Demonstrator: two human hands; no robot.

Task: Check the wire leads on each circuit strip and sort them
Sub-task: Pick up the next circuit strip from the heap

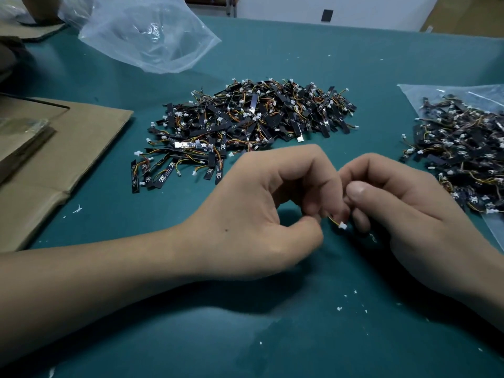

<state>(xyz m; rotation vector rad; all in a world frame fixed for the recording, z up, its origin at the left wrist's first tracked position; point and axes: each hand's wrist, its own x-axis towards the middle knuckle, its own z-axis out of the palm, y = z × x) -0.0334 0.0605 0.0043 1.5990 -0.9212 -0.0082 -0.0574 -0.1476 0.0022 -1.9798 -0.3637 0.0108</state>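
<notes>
Left edge of the counter point(300, 336): flattened cardboard point(68, 148), matte brown and creased, one corner lying over the teal surface. Far-left corner: a clear plastic bag point(147, 36), crumpled, glossy, apparently empty.

Centre, toward the far edge: loose pile point(245, 124) of circuit strips lying directly on the counter. Each is a thin, flat, narrow black board with short orange, yellow and red wires ending in a small white plug. They are tangled, in no order.

Near centre: left hand point(261, 214), fingers curled, thumb and fingertips pinching one wire lead point(333, 221). The lead is thin, yellow-orange and flexible. Its white connector point(342, 225) hangs free between the two hands. The right hand point(403, 214) touches the left, fingers curled, thumb pressed down on top, pinching the same piece. The board itself is hidden inside the fingers.

Right edge: second heap point(463, 159) of the same strips, resting on a flat clear bag point(425, 96).

Progress (judgement): one strip is under check, at the lead-inspection step. Both heaps are large, and I cannot tell which holds the checked pieces. If the centre pile is the unchecked stock, most of the work is left. Small white flecks point(339, 308), hard-looking crumbs, dot the near counter.
</notes>
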